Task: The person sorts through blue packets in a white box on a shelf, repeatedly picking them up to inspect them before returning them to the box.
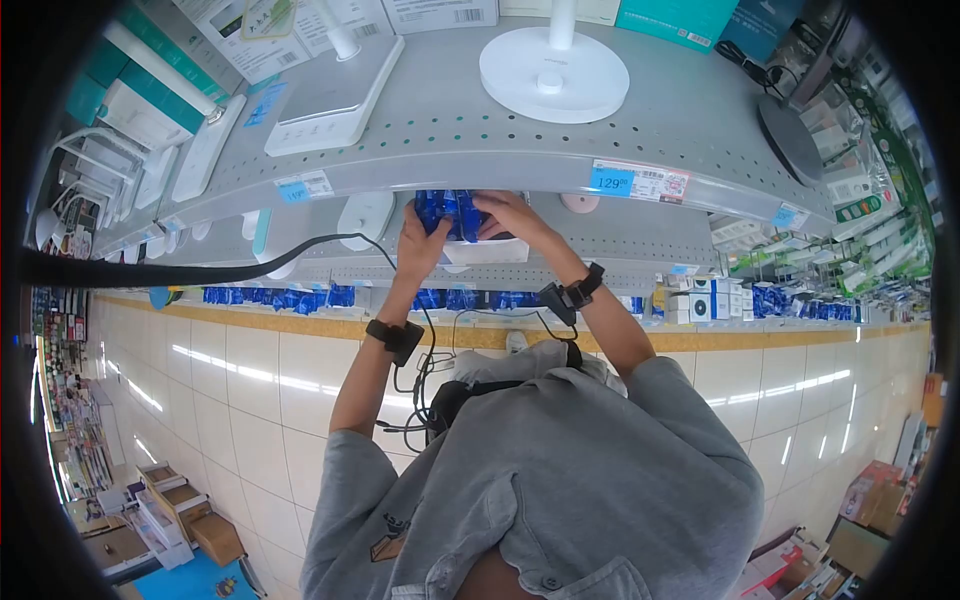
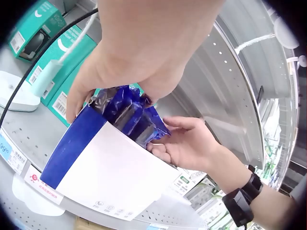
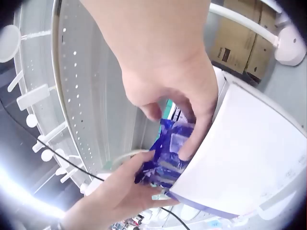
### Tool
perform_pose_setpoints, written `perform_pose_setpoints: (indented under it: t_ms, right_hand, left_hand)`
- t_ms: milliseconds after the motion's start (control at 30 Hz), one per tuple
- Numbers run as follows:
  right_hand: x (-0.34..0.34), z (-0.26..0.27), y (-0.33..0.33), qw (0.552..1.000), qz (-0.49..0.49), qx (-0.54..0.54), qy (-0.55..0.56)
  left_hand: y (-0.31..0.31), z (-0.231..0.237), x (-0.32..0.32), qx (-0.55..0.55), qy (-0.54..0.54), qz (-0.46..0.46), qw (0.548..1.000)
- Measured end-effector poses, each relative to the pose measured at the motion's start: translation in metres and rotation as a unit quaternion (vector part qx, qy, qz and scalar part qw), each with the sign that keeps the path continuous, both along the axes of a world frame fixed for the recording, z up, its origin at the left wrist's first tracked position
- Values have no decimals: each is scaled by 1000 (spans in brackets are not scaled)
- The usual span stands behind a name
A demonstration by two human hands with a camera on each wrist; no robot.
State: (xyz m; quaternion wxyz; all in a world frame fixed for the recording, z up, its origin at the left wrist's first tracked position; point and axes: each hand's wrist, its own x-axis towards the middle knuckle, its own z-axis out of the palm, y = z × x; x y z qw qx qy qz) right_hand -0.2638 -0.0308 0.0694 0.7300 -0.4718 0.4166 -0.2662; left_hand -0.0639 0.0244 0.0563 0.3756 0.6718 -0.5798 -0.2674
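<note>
A white box (image 2: 115,167) with a blue end stands open at the top, filled with shiny blue-and-clear plastic packets (image 2: 132,112). My left hand (image 1: 418,243) holds the packets at the box's blue end, thumb over them and fingers by the outer wall. From the opposite side my right hand (image 1: 512,218) reaches in at the rim. In the right wrist view, the right hand's fingers (image 3: 194,139) curl down over the packets, its thumb on their far side. The left hand (image 3: 120,191) shows across the packets there. The fingertips among the wrappers are partly hidden.
Above runs a grey perforated shelf (image 1: 430,150) with a price-tag edge, bearing a white round lamp base (image 1: 555,75) and other lamps. More blue packets (image 1: 280,297) line a lower level. A black cable (image 1: 250,265) crosses left of the hands. Tiled floor (image 1: 260,400) lies below.
</note>
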Motion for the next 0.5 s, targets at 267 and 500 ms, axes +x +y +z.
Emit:
perform_pose_setpoints:
  t_ms: [267, 500]
  right_hand:
    - [-7, 2, 10, 906, 78, -380, 168]
    - [-4, -11, -3, 801, 65, -523, 285]
  left_hand:
    - [-3, 0, 2, 8, 18, 1, 1000]
    - [0, 5, -1, 21, 5, 3, 1000]
